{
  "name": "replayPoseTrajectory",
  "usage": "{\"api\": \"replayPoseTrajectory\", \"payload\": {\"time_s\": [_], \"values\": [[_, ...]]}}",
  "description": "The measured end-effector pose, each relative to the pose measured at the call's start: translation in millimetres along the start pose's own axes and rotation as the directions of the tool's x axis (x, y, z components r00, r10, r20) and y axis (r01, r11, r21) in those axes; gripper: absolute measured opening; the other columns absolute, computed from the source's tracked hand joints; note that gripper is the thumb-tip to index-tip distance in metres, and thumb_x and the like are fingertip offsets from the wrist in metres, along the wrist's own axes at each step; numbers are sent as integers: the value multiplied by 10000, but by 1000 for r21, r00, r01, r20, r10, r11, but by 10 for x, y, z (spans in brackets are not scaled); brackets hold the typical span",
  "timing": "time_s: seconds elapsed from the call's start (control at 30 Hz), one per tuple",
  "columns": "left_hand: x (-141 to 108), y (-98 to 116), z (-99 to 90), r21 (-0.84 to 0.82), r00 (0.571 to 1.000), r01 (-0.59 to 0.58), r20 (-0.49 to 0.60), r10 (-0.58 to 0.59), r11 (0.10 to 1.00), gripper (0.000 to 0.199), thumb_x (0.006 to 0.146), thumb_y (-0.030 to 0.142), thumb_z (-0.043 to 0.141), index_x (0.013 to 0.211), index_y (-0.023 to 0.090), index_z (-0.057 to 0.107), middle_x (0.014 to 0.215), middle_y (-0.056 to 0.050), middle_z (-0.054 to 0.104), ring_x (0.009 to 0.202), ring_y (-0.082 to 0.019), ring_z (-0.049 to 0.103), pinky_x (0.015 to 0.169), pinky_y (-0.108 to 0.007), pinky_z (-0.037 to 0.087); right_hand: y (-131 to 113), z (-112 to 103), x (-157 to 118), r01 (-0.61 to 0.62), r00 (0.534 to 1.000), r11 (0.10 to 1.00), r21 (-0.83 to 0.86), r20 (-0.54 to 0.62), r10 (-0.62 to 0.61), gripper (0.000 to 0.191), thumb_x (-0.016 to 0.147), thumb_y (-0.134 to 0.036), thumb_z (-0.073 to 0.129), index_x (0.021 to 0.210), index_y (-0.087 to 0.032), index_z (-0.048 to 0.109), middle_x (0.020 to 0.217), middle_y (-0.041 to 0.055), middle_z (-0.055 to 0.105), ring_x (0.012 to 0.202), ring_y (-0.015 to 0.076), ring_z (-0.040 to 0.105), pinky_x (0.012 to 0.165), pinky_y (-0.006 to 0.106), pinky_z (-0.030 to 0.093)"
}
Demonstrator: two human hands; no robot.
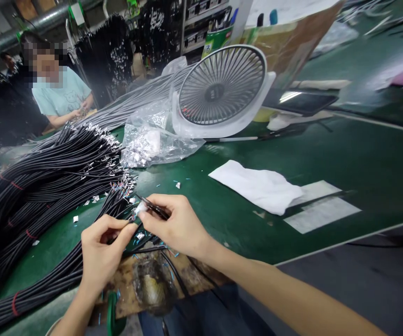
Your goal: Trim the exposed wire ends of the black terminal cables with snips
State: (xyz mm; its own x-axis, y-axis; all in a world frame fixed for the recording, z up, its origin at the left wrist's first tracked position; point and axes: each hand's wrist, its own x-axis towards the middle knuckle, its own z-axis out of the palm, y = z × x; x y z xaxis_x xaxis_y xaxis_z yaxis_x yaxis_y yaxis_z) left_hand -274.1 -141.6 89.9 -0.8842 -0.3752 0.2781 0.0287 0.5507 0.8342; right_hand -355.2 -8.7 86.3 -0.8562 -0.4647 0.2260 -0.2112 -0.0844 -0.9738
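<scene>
My left hand point(104, 242) is closed in a pinch on the end of a thin black cable point(130, 221). My right hand point(175, 224) is closed around black tweezers point(156, 208), whose tips point up and to the left. A small white piece point(140, 208) shows at the right fingertips, just beside the cable end; what it is I cannot make out. Both hands nearly meet above the edge of a stained wooden board point(124, 298). To their left lie bundles of black cables point(30, 186) with stripped ends, tied by red bands.
A white fan point(222, 88) stands behind a clear plastic bag point(159, 140). On the green table point(327, 158) lie a white cloth point(257, 184), pale strips point(322, 214) and wire scraps. A dark metal lump point(152, 284) sits on the board. Another person point(61, 93) sits across.
</scene>
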Motion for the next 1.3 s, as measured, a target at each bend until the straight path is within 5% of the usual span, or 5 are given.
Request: {"api": "replayPoseTrajectory", "payload": {"time_s": [0.13,0.4,0.87,1.07,1.3], "values": [[45,6,-42,-183,969,223,151,-197,957,234,732,344,664,657,123,675,526,-16,582,431,-79,447,404,-182,358,-10,12,-4,1,1000,999,38,2,-1,143,676,-204,522,556,-128,523,493,-42,367,482,52,311,428,169,252],[-17,-4,43,-202,990,92,-85,-111,975,163,736,280,674,652,145,636,567,13,571,517,-79,485,472,-161,386,18,12,-18,160,986,987,1,55,-160,129,701,-156,554,577,-132,580,524,-30,462,504,60,375,473,175,316],[-30,9,0,-166,1000,17,-9,-19,986,49,705,142,681,697,174,646,645,17,604,597,-105,522,543,-189,404,40,-16,3,297,952,953,-61,89,-292,224,838,-253,543,645,-143,572,645,3,509,618,91,455,578,216,363],[86,1,-177,-206,965,17,261,38,978,165,761,259,636,645,150,681,574,-8,557,517,-97,475,481,-201,365,49,-25,33,-82,885,936,343,457,-90,407,798,-533,521,626,-173,444,537,-44,393,444,57,330,443,199,306],[17,-5,-15,-171,963,248,153,-223,954,146,666,220,703,597,133,607,534,17,531,496,-76,423,455,-178,321,116,-2,15,467,884,821,-329,142,-446,142,714,-143,436,576,-158,464,595,2,402,521,89,312,491,234,211]]}}
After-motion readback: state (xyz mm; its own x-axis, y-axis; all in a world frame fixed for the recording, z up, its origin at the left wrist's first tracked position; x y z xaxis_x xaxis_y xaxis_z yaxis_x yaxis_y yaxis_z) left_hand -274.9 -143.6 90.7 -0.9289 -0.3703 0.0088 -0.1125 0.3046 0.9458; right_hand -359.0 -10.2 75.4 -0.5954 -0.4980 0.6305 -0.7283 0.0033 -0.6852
